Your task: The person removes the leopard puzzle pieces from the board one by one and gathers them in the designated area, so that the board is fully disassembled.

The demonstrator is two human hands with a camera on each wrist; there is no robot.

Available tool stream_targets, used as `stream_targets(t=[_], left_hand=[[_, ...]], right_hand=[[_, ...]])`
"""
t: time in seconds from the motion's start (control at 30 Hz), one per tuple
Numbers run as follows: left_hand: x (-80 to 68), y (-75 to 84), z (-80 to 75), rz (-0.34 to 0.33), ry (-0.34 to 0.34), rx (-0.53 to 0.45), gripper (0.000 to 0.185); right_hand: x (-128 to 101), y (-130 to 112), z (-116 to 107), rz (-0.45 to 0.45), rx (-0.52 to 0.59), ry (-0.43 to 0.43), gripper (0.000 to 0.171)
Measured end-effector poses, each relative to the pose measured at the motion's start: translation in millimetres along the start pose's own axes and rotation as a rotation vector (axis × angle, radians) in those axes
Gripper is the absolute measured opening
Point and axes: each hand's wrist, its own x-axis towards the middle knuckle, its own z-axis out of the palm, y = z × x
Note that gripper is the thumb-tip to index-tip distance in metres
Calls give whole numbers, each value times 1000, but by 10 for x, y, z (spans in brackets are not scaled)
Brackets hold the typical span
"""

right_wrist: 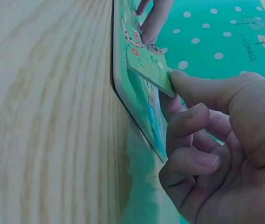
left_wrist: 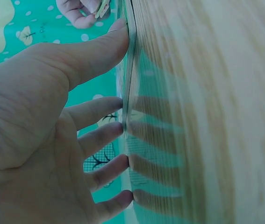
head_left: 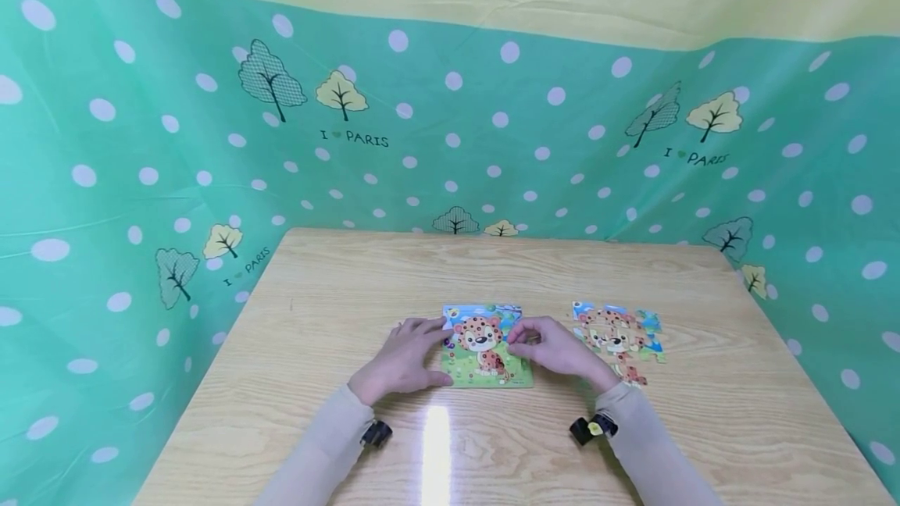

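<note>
Wooden table [head_left: 337,279] at frame centre holds the puzzle board [head_left: 485,372]; left hand [head_left: 404,358] rests flat against its edge, right hand [head_left: 558,351] pinches a puzzle piece [right_wrist: 150,71].

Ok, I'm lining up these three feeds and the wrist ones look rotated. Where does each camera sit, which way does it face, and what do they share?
Head: worn high, looks forward and down on the wooden table; both hands and sleeves show, left hand, right hand.
Left wrist: sits behind the left hand, looks along its straight fingers touching the puzzle board edge.
Right wrist: sits behind the right hand, looks at its fingertips pinching a puzzle piece at the board.
Shared: the board shows in all three; each wrist view catches the other hand's fingers.
</note>
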Motion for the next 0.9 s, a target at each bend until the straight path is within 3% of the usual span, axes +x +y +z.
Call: stream_targets(t=[0.6,0.9], left_hand=[[7,12,-6,12,-7,1,83],[-12,4,-8,8,-1,-2,83]], right_hand=[[-43,56,-28,23,80,33,19],[-168,201,-140,135,97,105,19]])
